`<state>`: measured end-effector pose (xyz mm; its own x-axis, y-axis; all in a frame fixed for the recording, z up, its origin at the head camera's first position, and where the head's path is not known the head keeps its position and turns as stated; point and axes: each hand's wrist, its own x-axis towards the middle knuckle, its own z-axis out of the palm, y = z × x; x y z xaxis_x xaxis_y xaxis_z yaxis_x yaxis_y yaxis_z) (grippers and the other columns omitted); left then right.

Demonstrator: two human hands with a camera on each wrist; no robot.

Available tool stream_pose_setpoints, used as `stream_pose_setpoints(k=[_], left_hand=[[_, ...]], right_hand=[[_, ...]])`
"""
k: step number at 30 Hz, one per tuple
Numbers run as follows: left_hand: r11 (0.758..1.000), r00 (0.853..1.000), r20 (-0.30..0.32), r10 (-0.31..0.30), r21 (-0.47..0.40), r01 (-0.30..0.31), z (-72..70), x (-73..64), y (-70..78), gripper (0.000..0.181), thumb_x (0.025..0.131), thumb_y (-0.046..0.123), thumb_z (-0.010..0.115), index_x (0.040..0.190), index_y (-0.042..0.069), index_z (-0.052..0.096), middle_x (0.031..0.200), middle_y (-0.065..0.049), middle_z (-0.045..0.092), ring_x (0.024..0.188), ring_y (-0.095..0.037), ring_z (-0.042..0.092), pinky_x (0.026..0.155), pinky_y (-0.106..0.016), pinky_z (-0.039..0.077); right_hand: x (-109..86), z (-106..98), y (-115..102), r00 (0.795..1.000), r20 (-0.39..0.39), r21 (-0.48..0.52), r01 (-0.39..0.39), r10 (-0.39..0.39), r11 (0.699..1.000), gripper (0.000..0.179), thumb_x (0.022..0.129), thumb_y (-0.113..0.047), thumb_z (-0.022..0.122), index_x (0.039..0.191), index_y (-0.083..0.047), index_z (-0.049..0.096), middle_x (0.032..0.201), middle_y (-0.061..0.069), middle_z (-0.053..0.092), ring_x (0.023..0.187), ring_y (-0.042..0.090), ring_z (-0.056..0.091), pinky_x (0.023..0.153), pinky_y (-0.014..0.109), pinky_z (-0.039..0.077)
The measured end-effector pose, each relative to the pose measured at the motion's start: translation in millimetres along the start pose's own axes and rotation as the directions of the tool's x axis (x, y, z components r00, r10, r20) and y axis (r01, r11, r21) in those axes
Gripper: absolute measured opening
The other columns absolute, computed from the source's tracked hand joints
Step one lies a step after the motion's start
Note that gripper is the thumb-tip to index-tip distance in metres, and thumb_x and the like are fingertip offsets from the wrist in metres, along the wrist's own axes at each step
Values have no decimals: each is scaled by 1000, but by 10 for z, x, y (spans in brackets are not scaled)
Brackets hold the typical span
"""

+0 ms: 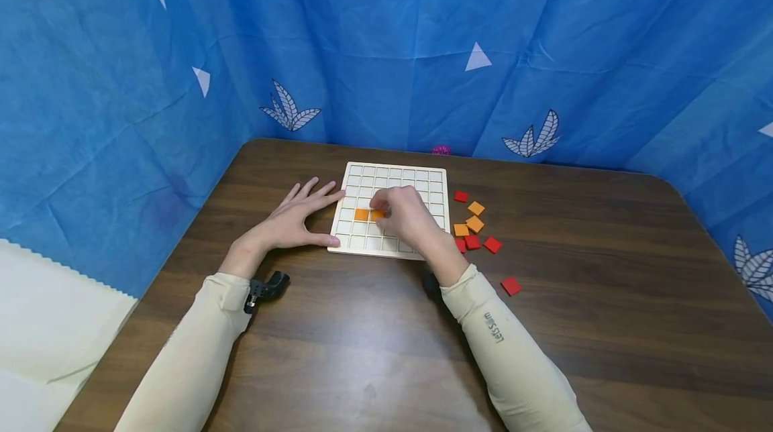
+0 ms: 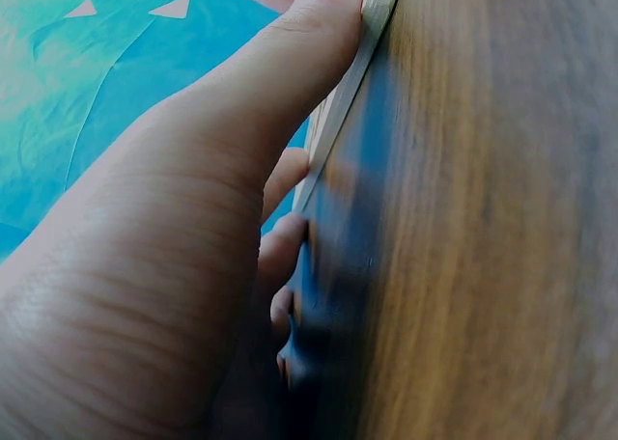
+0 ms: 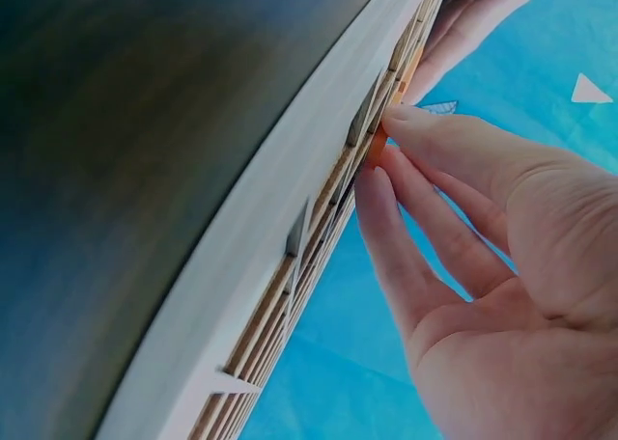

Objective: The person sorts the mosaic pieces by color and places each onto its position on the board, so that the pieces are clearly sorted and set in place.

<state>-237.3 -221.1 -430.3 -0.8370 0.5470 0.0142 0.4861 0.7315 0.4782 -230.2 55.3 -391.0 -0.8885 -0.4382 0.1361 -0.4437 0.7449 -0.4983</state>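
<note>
A pale board [image 1: 374, 243] with a grid of square cells lies on the brown table. My left hand [image 1: 292, 221] is spread at its left side, thumb at the near corner and index fingertip at the left edge. One orange square tile [image 1: 361, 214] sits in a cell left of the middle. Just right of it, my right hand [image 1: 409, 214] pinches another orange tile [image 3: 378, 149] between thumb and fingertips, at the grid surface in the right wrist view. Whether that tile is fully seated in its cell I cannot tell. The right hand and forearm cover part of the board.
Right of the board lie several loose tiles, among them an orange tile [image 1: 476, 208], a red tile [image 1: 461, 196] and a red tile [image 1: 510, 286] nearer me. A blue patterned curtain [image 1: 374, 49] hangs behind the table [image 1: 338, 345].
</note>
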Motion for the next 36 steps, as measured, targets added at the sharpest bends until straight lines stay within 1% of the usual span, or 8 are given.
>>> stream_pose_setpoints(k=[5, 7, 10, 15, 19, 23, 29, 36], left_hand=[[1000, 1000, 5, -5, 3, 5, -7, 6, 3, 102, 83, 66, 81, 167, 31, 34, 177, -3, 20, 164, -40, 0, 130, -63, -4], [1000, 1000, 5, -5, 0, 5, -6, 4, 1, 101, 84, 65, 81, 167, 31, 34, 177, -4, 20, 164, -40, 0, 130, -63, -4], [1000, 1000, 3, -1, 2, 1, -1, 0, 2, 101, 84, 65, 81, 167, 31, 34, 177, -4, 20, 164, -40, 0, 130, -63, -4], [1000, 1000, -4, 7, 4, -7, -13, -3, 23, 101, 83, 64, 82, 166, 30, 35, 177, -4, 21, 164, -40, 1, 130, -63, -3], [1000, 1000, -4, 6, -1, -6, -17, 9, 30, 101, 83, 64, 82, 166, 30, 36, 176, -5, 22, 164, -41, 1, 130, -64, -3], [1000, 1000, -2, 7, -2, -7, -18, 18, 34, 101, 83, 64, 82, 166, 30, 36, 176, -6, 22, 164, -41, 1, 130, -63, -3], [1000, 1000, 5, 0, 6, 0, -19, 23, 5, 103, 82, 65, 82, 166, 31, 34, 177, -4, 20, 165, -40, 0, 130, -63, -4], [1000, 1000, 13, -15, 8, 15, -15, 28, 1, 103, 82, 67, 81, 167, 32, 33, 177, -2, 19, 165, -38, -2, 131, -62, -4]], right_hand=[[0, -2, 4, 1000, 4, 28, 10, -10, 1000, 23, 84, -1, 86, 107, -5, 80, 101, 7, 80, 91, 23, 72, 87, 34, 60], [-4, 3, -3, 1000, 1, 19, 18, -18, 1000, 23, 84, -1, 86, 106, -5, 81, 99, 7, 80, 89, 22, 71, 85, 34, 59], [-19, 5, -25, 999, -8, -13, 31, -31, 999, 22, 84, -2, 86, 105, -6, 81, 98, 6, 80, 88, 21, 70, 86, 35, 59], [-56, -27, -43, 999, -20, -43, 32, -33, 999, 22, 86, -4, 84, 107, -8, 82, 104, 5, 81, 99, 23, 73, 93, 38, 59], [-98, -71, -11, 999, -37, -25, 18, -19, 1000, 24, 87, -2, 81, 109, -8, 82, 107, 6, 81, 104, 24, 73, 96, 39, 59], [-160, -141, 67, 999, -51, -15, -6, 6, 1000, 23, 89, -3, 79, 111, -8, 82, 109, 6, 81, 105, 25, 72, 97, 40, 59], [-290, -281, 260, 996, -82, -32, -41, 38, 999, 21, 91, -7, 80, 112, -9, 82, 111, 6, 80, 106, 27, 72, 95, 42, 59], [-475, -459, 477, 990, -91, -14, -111, 109, 994, 26, 90, -9, 83, 117, -8, 81, 117, 9, 79, 105, 28, 68, 93, 44, 58]])
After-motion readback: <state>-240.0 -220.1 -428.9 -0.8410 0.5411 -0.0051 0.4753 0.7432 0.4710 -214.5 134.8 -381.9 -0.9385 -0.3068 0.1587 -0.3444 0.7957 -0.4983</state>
